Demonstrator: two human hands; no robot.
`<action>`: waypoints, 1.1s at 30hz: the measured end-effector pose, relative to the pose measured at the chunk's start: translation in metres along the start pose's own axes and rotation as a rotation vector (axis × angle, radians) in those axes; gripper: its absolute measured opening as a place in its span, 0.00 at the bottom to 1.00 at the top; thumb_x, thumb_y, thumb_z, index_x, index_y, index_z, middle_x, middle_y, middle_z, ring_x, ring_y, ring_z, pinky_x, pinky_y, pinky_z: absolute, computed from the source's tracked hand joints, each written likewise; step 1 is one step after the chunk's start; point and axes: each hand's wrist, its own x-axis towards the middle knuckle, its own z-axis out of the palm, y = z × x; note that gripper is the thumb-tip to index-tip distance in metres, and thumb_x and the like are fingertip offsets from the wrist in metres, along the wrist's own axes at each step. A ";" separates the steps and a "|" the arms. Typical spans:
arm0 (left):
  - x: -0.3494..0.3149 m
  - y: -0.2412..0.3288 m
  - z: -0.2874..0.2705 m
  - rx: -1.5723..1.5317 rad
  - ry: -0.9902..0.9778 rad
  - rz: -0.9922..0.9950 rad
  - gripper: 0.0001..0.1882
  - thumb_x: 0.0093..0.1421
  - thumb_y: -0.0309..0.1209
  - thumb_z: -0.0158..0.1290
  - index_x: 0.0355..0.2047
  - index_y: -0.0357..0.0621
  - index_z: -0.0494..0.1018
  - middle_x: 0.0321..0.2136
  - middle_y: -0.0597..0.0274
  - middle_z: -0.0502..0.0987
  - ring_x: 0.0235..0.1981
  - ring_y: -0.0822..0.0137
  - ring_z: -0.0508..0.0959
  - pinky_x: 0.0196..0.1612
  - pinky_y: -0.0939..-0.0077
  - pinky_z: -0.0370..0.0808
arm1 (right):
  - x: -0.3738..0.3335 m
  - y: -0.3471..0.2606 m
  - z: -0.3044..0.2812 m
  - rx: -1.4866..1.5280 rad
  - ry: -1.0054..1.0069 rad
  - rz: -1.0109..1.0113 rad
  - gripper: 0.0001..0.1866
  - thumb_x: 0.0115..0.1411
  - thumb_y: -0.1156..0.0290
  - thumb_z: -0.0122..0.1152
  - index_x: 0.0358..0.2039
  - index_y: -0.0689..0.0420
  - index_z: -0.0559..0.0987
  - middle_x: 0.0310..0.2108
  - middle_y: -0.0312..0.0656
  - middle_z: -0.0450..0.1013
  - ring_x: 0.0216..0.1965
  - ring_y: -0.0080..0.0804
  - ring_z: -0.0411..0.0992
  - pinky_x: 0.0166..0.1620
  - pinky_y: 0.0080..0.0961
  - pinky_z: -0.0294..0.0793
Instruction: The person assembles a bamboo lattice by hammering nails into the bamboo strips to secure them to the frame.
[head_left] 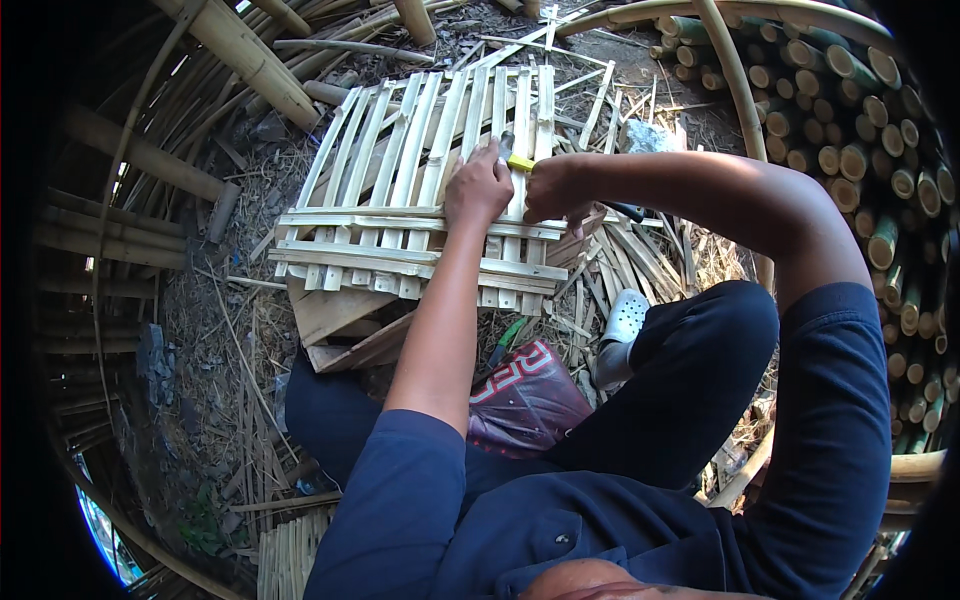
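A panel of pale bamboo slats, joined by crosswise strips, lies in front of me on wooden boards. My right hand is wrapped round a hammer with a yellow neck and dark handle; the handle's end shows beyond the hand. The grey hammer head is over the panel's right part, close to the fingers of my left hand. That left hand rests on the slats with its fingers bent together. Whatever they pinch, perhaps something small, is hidden.
Cut bamboo poles are stacked at the right. Split bamboo scraps litter the ground beside the panel. A green-handled tool lies near my lap by a dark red printed cloth. Thick bamboo posts stand at the left.
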 end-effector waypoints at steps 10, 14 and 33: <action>0.004 -0.005 0.004 -0.023 -0.017 -0.001 0.29 0.69 0.40 0.41 0.69 0.47 0.67 0.64 0.46 0.74 0.65 0.54 0.73 0.75 0.58 0.59 | -0.006 0.025 0.013 -0.015 0.211 -0.207 0.32 0.52 0.34 0.69 0.39 0.51 0.78 0.25 0.42 0.78 0.32 0.52 0.80 0.36 0.50 0.77; 0.004 -0.002 0.004 -0.018 -0.028 0.016 0.29 0.70 0.40 0.41 0.69 0.46 0.66 0.64 0.47 0.74 0.65 0.54 0.74 0.75 0.58 0.59 | -0.007 0.028 0.021 -0.044 0.240 -0.228 0.34 0.52 0.30 0.67 0.39 0.50 0.75 0.25 0.39 0.78 0.31 0.49 0.80 0.32 0.46 0.77; 0.003 0.004 0.001 -0.018 -0.006 0.002 0.28 0.69 0.39 0.42 0.68 0.46 0.69 0.62 0.46 0.75 0.64 0.53 0.74 0.74 0.57 0.60 | -0.016 -0.010 0.018 0.333 0.015 0.183 0.23 0.52 0.53 0.78 0.37 0.58 0.82 0.29 0.49 0.81 0.37 0.51 0.81 0.42 0.46 0.78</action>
